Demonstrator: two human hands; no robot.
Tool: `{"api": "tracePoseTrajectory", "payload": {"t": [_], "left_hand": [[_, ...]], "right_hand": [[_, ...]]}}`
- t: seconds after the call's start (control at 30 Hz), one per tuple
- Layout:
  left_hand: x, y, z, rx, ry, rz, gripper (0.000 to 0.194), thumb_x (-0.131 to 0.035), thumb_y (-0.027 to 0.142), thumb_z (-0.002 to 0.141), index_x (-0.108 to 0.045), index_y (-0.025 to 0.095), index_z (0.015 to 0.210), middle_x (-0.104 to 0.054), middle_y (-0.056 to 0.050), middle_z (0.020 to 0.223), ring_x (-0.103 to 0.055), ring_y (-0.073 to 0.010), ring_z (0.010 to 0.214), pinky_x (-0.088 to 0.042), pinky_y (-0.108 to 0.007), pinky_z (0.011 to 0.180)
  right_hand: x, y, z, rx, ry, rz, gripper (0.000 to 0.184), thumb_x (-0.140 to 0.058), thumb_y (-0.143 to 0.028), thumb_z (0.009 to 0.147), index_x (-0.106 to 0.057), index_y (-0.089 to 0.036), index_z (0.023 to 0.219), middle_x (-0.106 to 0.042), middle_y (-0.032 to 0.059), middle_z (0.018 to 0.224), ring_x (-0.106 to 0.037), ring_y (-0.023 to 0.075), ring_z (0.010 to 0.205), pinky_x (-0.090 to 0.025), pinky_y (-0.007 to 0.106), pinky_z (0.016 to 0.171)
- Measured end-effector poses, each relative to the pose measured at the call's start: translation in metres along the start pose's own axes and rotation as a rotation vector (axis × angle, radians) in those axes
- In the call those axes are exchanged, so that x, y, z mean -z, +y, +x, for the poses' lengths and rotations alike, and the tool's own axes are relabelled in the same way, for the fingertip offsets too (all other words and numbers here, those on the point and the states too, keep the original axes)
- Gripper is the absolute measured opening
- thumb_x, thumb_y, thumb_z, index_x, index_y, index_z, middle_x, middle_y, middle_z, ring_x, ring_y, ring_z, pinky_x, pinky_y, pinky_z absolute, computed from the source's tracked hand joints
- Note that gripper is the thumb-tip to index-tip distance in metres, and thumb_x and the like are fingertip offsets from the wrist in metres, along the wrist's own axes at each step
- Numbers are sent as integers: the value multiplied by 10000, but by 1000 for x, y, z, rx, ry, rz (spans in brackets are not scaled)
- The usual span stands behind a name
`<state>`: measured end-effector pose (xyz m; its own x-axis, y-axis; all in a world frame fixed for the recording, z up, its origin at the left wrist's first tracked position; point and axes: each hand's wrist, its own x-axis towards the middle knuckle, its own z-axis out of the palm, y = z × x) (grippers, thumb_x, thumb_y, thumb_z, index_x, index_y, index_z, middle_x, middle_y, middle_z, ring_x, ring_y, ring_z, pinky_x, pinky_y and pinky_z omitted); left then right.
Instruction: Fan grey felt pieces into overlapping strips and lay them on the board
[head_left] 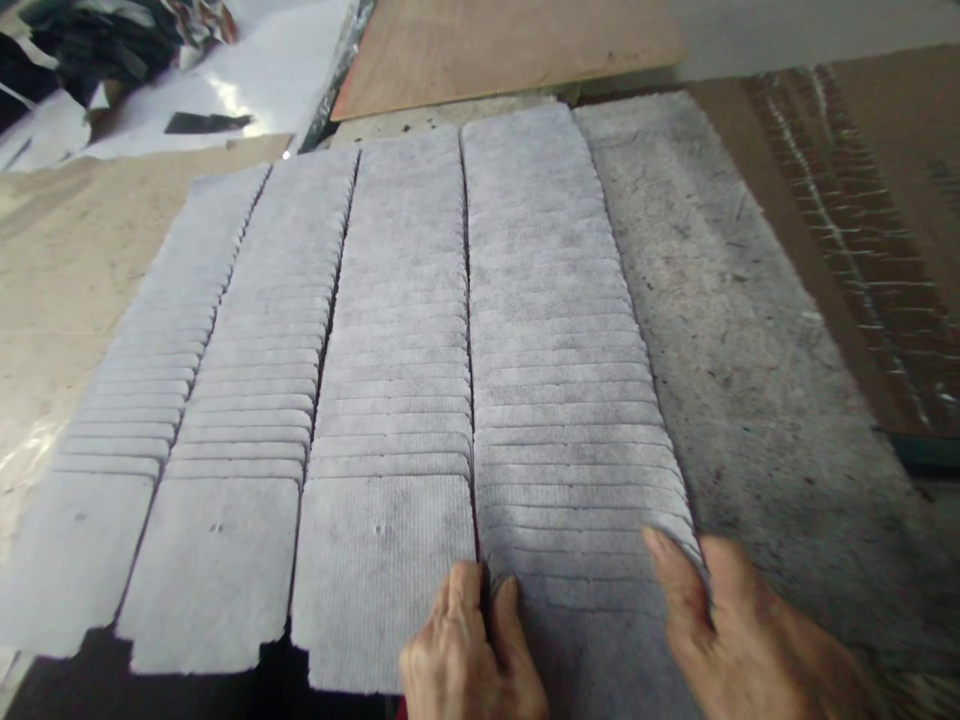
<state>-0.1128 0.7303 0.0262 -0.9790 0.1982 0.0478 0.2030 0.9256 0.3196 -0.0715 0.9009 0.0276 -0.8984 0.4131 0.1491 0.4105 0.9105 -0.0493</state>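
Four rows of overlapping grey ribbed fabric pieces fan away from me, each piece showing mostly as a narrow strip. At the near end of the rightmost row, my left hand is closed on the left edge, its thumb on the row's side and its fingers in the gap by the neighbouring row. My right hand pinches the right edge, thumb on top and fingers outside. Two more rows, a middle-left row and an outer-left row, lie untouched further left.
A worn grey board lies under the right side. Brown cardboard with shiny tape is beyond it. At the back are a wooden board and a white sheet with dark scraps. Tan board extends left.
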Motion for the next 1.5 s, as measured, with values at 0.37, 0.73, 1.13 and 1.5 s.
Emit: {"api": "tracePoseTrajectory", "payload": {"t": [0.37,0.73,1.13,1.5], "left_hand": [[3,8,-5,144,-41,-99,113,-409,231,875,-419,177,974,-547,45,562,-564,-129,418,-383,-230,397],[4,5,-3,-54,-30,84,447,-422,169,856,-484,249,1291,-596,10,649,-516,-79,385,-341,-188,344],[6,5,-1,-69,1,75,388,-489,181,857,-531,223,1240,-575,35,577,-477,-85,366,-338,-210,342],[4,7,-4,35,4,65,480,-481,227,863,-394,176,1332,-615,23,617,-541,-108,411,-376,-215,370]], "right_hand": [[3,-2,-3,-121,21,-49,496,-378,-570,859,-577,-116,863,-593,107,546,-538,220,419,-305,291,333],[-3,6,10,255,195,150,291,-527,-276,851,-565,-85,1068,-618,149,968,-556,259,853,-441,387,770],[18,27,5,-30,-160,543,224,-518,-434,839,-578,-218,852,-609,-26,628,-561,110,523,-448,220,490],[25,15,-34,-66,-175,417,337,-465,-450,860,-475,-229,606,-541,-24,516,-551,105,465,-416,204,442]]}}
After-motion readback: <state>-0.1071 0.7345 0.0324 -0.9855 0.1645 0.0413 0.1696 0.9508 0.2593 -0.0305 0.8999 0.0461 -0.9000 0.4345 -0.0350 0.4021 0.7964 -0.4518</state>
